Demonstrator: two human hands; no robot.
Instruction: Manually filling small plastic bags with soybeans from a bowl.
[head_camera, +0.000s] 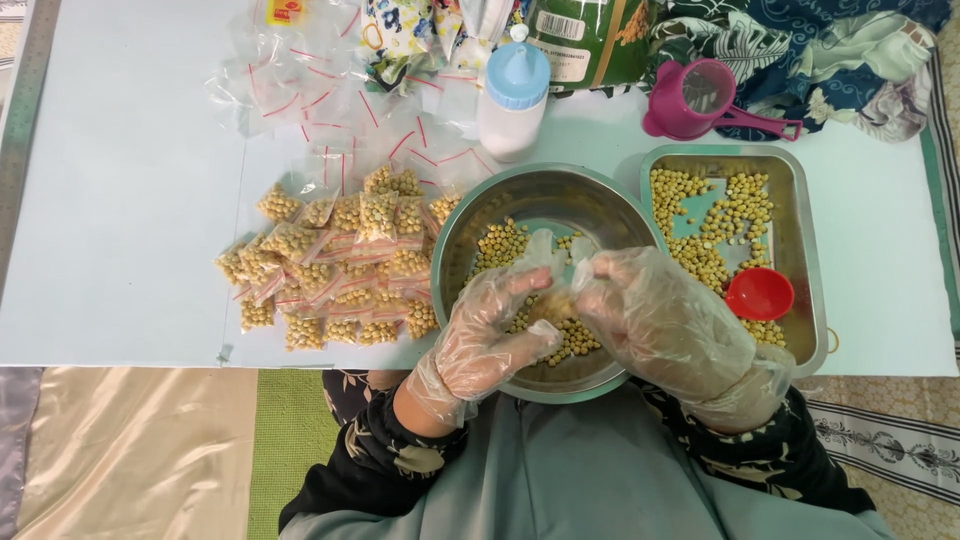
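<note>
My left hand (487, 330) and my right hand (655, 318), both in clear plastic gloves, meet over a round steel bowl (478, 215) holding yellow beans (498, 243). Between the fingertips of both hands is a small clear bag (558, 250), its top edge pinched and beans showing inside it. To the right lies a rectangular steel tray (806, 235) with more loose beans and a small red scoop (759, 293). Several filled small bags (335, 260) lie in a pile left of the bowl.
Empty clear bags with red strips (320, 90) are spread at the back. A white bottle with a blue cap (514, 98), a pink measuring cup (700, 98) and a green package (590, 40) stand behind the bowl. Patterned cloth (850, 50) lies back right.
</note>
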